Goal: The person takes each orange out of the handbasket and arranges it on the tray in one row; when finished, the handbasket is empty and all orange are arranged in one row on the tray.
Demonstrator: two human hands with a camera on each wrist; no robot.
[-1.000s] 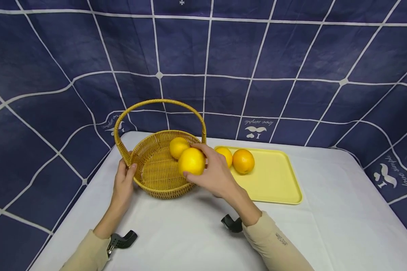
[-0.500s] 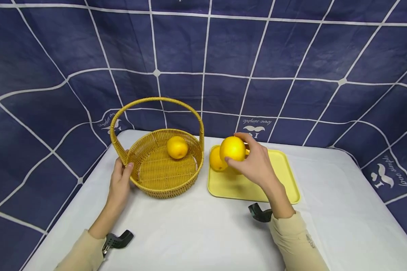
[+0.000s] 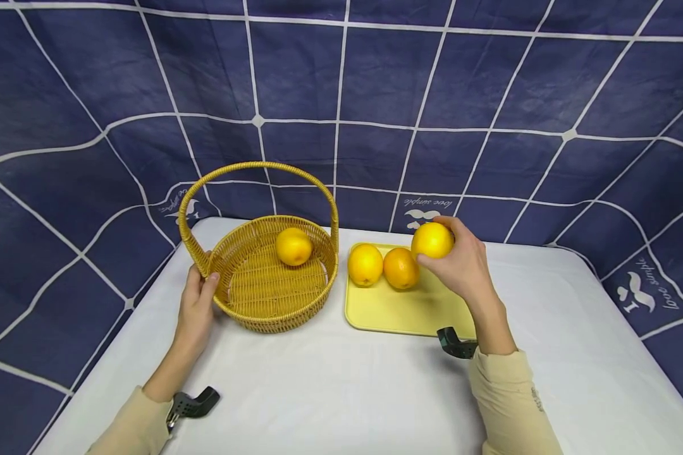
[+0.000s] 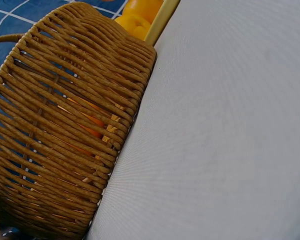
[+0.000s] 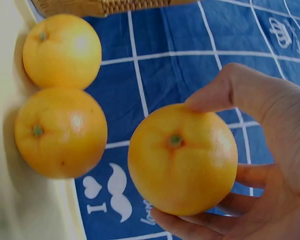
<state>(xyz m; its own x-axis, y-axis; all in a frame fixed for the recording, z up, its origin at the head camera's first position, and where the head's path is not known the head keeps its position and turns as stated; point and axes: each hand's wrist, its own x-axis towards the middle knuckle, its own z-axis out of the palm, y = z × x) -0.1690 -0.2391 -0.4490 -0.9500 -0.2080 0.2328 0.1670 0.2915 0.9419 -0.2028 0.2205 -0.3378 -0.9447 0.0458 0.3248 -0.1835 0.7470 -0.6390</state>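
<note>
My right hand (image 3: 463, 262) grips an orange (image 3: 432, 240) between thumb and fingers, held above the right part of a yellow tray (image 3: 387, 316). In the right wrist view the held orange (image 5: 182, 160) shows its green stem end. Two more oranges, one at the tray's left end (image 3: 365, 265) and one beside it (image 3: 401, 268), rest side by side. With the thumb over the rim, my left hand (image 3: 196, 309) holds the left side of a wicker basket (image 3: 276, 325). Inside that basket sits a single orange (image 3: 293, 246). The left wrist view shows mostly the basket's woven side (image 4: 65, 125).
A white cloth (image 3: 330, 392) covers the table. Behind it hangs a dark blue curtain (image 3: 375, 76) with white grid lines. The basket's tall arched handle (image 3: 262, 165) rises over its bowl. Basket and tray stand close together.
My right hand has carried its orange from over the basket rightward to above the tray's right part. The left hand keeps its hold on the basket.
</note>
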